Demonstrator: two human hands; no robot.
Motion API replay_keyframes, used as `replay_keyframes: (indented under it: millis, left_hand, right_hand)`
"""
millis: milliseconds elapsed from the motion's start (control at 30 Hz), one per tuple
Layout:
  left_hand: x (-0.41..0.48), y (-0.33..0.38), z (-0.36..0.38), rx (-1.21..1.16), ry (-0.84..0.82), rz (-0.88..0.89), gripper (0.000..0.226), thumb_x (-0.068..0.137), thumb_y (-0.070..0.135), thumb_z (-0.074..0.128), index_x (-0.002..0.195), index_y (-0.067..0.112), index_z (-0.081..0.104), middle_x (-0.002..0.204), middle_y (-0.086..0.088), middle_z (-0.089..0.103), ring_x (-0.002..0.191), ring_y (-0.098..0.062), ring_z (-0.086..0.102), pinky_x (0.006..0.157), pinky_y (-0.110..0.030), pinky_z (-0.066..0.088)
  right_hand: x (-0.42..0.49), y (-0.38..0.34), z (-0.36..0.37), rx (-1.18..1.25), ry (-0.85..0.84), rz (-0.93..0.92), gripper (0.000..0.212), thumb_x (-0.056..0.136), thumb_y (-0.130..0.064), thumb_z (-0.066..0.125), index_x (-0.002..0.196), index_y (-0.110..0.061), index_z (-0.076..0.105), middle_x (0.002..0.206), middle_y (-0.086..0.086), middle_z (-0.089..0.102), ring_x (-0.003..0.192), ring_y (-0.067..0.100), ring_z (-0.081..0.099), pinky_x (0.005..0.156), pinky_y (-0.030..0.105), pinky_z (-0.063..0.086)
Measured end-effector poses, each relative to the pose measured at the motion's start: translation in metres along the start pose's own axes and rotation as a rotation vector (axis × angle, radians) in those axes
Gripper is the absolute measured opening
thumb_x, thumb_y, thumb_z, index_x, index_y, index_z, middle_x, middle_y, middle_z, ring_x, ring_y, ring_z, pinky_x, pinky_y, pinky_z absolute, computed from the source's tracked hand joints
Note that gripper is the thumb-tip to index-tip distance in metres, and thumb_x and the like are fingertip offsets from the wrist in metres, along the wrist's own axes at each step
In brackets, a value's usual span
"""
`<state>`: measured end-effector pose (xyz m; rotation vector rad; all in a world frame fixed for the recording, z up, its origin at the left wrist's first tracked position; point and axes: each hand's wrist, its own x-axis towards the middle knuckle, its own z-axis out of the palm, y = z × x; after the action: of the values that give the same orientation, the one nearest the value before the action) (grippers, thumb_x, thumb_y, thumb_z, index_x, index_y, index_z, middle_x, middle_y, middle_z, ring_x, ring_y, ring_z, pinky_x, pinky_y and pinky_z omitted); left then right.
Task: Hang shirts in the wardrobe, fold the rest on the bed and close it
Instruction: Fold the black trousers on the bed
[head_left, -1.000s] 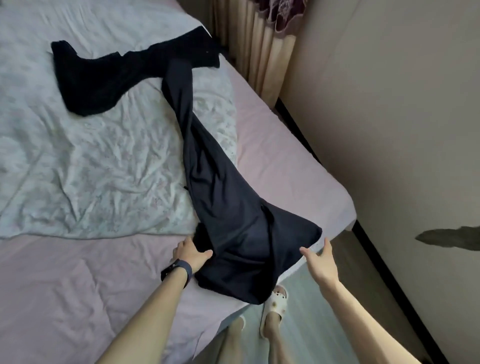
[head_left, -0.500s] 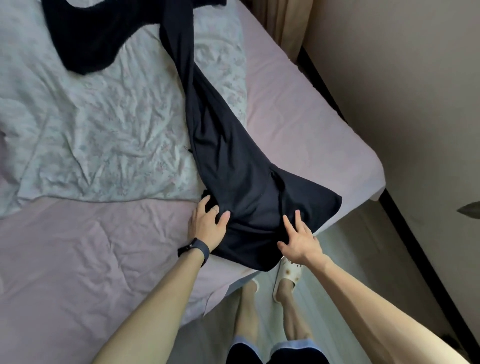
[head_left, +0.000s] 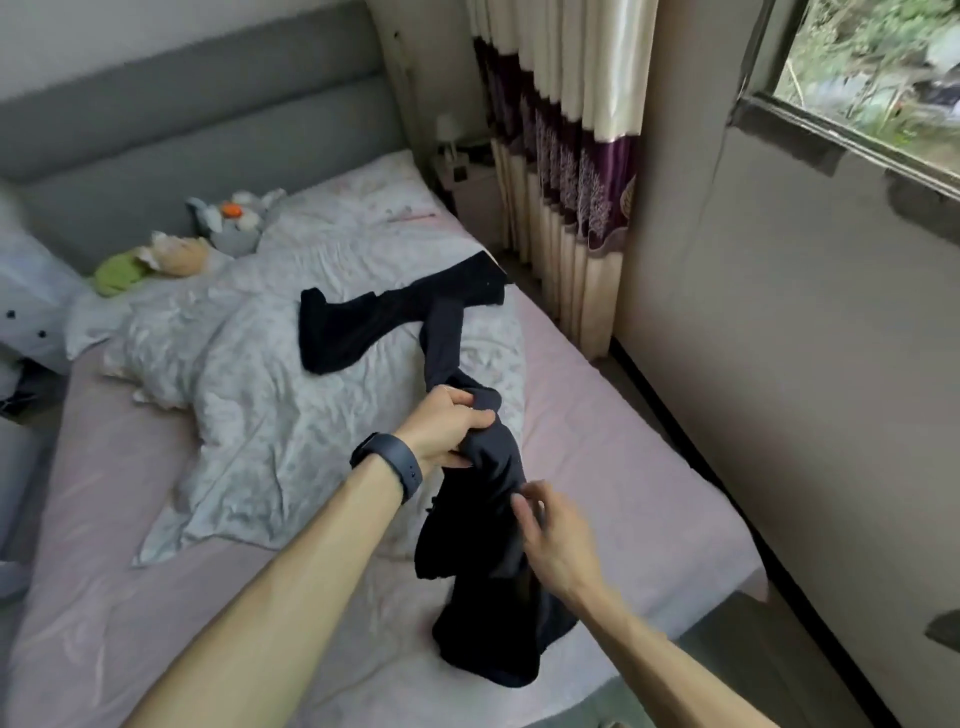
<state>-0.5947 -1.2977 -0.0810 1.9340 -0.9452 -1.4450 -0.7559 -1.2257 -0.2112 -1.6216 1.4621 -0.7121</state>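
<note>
Two hands at dark garment (head_left: 480, 525), head view. Left hand (head_left: 447, 426), wristband (head_left: 395, 462) on wrist, fingers curled tight round bunched middle, raised above bed (head_left: 613, 457). Right hand (head_left: 556, 545) blurred at lower fold, fingers loosely bent; grip unclear. Garment's far end sprawls over crumpled quilt (head_left: 270, 415). Stuffed toys (head_left: 234, 223) by headboard (head_left: 182, 130); curtain (head_left: 566, 171) beside bed.

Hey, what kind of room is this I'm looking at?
Probably a home bedroom: a pink-sheeted bed with a grey padded headboard, plush toys by it, a dark navy garment on the bed, and a cream-and-purple curtain beside a window.
</note>
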Motion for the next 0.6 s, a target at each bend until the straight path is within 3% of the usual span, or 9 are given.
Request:
replay_keyframes:
  millis: [33,67,133,233,300,367,433,533,600]
  left_hand:
    - [-0.013,0.018,-0.007,-0.04,0.01,0.015,0.028,0.095,0.012,0.065,0.118,0.018,0.05,0.117,-0.01,0.062,0.109,-0.029,0.062,0.069,-0.038,0.056]
    - [-0.018,0.026,-0.011,-0.079,0.008,0.012,0.035,0.095,0.01,0.064,0.125,0.018,0.047,0.122,-0.011,0.06,0.112,-0.031,0.061,0.068,-0.037,0.055]
    - [-0.036,0.045,-0.022,-0.137,0.014,0.019,0.038,0.096,0.005,0.061,0.129,0.016,0.046,0.125,-0.014,0.06,0.113,-0.033,0.061,0.071,-0.039,0.054]
    - [-0.059,0.062,-0.033,-0.188,0.003,0.025,0.033,0.097,0.002,0.058,0.126,0.014,0.047,0.126,-0.016,0.061,0.1,-0.029,0.065,0.069,-0.04,0.054]
    - [-0.068,0.073,-0.042,-0.228,-0.003,0.034,0.03,0.098,0.0,0.056,0.124,0.012,0.049,0.124,-0.015,0.063,0.095,-0.028,0.067,0.068,-0.04,0.056]
    - [-0.076,0.082,-0.05,-0.259,-0.027,0.038,0.026,0.097,-0.001,0.056,0.12,0.01,0.051,0.118,-0.016,0.065,0.093,-0.029,0.07,0.068,-0.041,0.058]
    - [-0.084,0.089,-0.059,-0.287,-0.064,0.06,0.023,0.096,-0.002,0.056,0.117,0.008,0.055,0.116,-0.018,0.065,0.094,-0.029,0.071,0.072,-0.042,0.061]
    - [-0.094,0.094,-0.072,-0.242,-0.091,0.13,0.026,0.094,-0.002,0.052,0.113,0.01,0.065,0.113,-0.015,0.067,0.097,-0.026,0.071,0.077,-0.04,0.06]
    - [-0.098,0.094,-0.075,-0.136,-0.03,0.198,0.037,0.086,-0.006,0.049,0.109,0.015,0.07,0.112,-0.01,0.07,0.101,-0.021,0.071,0.079,-0.035,0.059]
  right_hand:
    - [0.008,-0.016,-0.011,0.05,0.027,-0.029,0.007,0.101,-0.036,0.055,0.098,-0.031,0.06,0.096,-0.015,0.068,0.098,0.018,0.066,0.083,0.033,0.048]
    - [0.016,-0.023,-0.016,0.107,0.047,-0.03,0.01,0.102,-0.032,0.054,0.093,-0.034,0.058,0.095,-0.019,0.067,0.097,0.012,0.066,0.085,0.033,0.05]
    - [0.028,-0.047,-0.032,0.234,0.035,-0.077,0.004,0.098,-0.033,0.059,0.1,-0.035,0.057,0.109,-0.028,0.063,0.104,-0.001,0.063,0.091,0.03,0.051]
    - [0.035,-0.081,-0.045,0.336,-0.138,-0.136,0.054,0.082,-0.055,0.07,0.129,-0.039,0.049,0.123,-0.028,0.059,0.113,-0.009,0.057,0.088,0.013,0.046]
    - [0.036,-0.101,-0.046,0.254,-0.148,-0.202,0.042,0.082,-0.059,0.069,0.117,-0.041,0.055,0.102,-0.023,0.067,0.092,-0.006,0.064,0.074,0.012,0.048]
    - [0.038,-0.115,-0.045,0.222,-0.037,-0.244,0.01,0.092,-0.038,0.065,0.089,-0.041,0.056,0.076,-0.015,0.066,0.066,0.002,0.062,0.055,0.017,0.043]
    - [0.044,-0.124,-0.048,0.22,0.026,-0.254,0.029,0.097,-0.024,0.06,0.073,-0.038,0.051,0.065,-0.017,0.061,0.058,0.004,0.056,0.052,0.019,0.037]
    - [0.052,-0.137,-0.062,0.157,-0.034,-0.269,0.026,0.098,-0.03,0.058,0.073,-0.025,0.053,0.062,-0.009,0.058,0.057,0.007,0.051,0.058,0.031,0.038]
    - [0.059,-0.143,-0.072,0.145,-0.075,-0.264,0.028,0.098,-0.032,0.058,0.073,-0.019,0.053,0.06,-0.008,0.054,0.056,0.006,0.047,0.059,0.031,0.038]
